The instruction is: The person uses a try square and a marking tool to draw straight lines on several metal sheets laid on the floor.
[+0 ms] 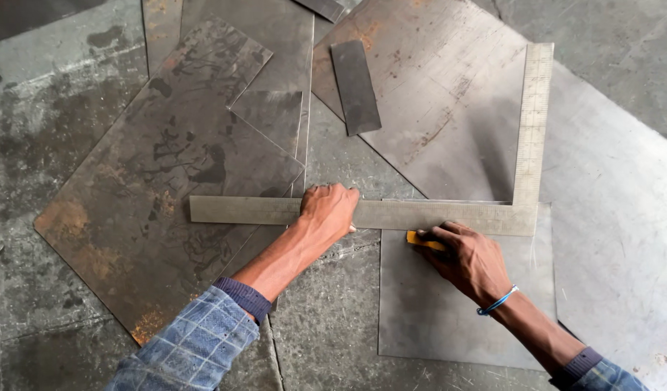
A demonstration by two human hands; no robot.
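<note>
A large L-shaped steel square (pixel 449 215) lies flat, its long arm running left to right and its short arm (pixel 532 123) going up at the right. My left hand (pixel 328 210) presses down on the long arm near its middle. My right hand (pixel 467 257) grips a small yellow marking tool (pixel 424 241), its tip against the lower edge of the square. Under the tool lies a smaller grey metal sheet (pixel 435 318).
Several rusty metal sheets (pixel 159 181) overlap on the concrete floor (pixel 51 94) at the left. A big grey sheet (pixel 609 188) spreads at the right. A narrow dark metal strip (pixel 355 87) lies on the upper sheet.
</note>
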